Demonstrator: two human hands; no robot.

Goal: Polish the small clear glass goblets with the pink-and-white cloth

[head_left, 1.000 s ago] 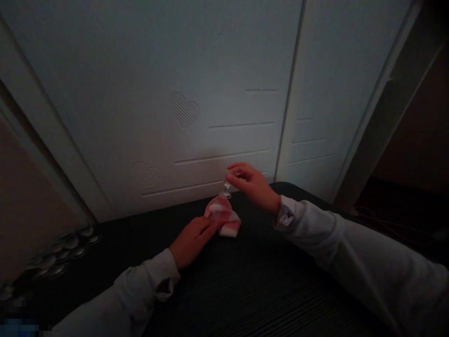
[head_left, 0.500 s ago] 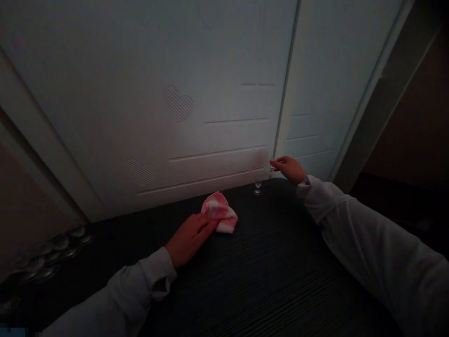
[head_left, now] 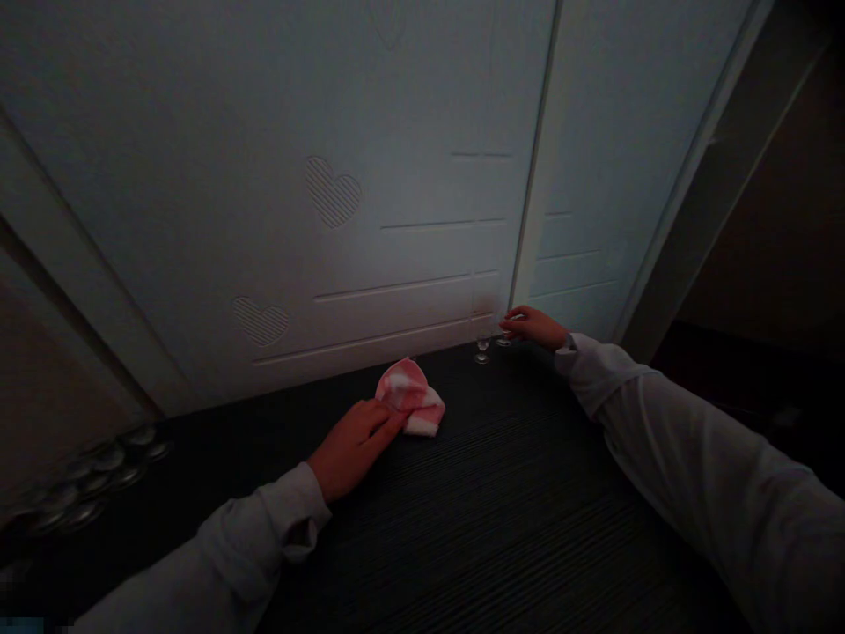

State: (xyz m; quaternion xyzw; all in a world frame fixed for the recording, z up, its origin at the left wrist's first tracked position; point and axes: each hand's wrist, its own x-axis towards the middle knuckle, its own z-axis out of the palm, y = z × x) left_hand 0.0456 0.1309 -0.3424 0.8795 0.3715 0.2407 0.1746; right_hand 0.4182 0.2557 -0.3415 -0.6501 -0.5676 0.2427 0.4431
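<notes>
A crumpled pink and white cloth (head_left: pixel 422 416) lies on the dark tabletop (head_left: pixel 462 511). My left hand (head_left: pixel 349 445) is closed on its left side, with some fingertips hidden by the folds. Farther back on the right, my right hand (head_left: pixel 536 328) pinches a small stemmed glass (head_left: pixel 503 341) from above. That glass is at the tabletop's back edge, and the fingers cover its upper part. Just to its left stands another small stemmed glass (head_left: pixel 481 349), upright and apart from the hand.
Pale panels (head_left: pixel 409 114) with engraved hearts and grooves rise behind the tabletop. Several clear glass pieces (head_left: pixel 99 471) are grouped at the left end, dim and hard to make out. A dark area (head_left: pixel 726 379) lies beyond the right arm.
My right hand has come down with the small stemmed glass, bringing its base to the tabletop beside the other glass. My left hand and the cloth stay in place.
</notes>
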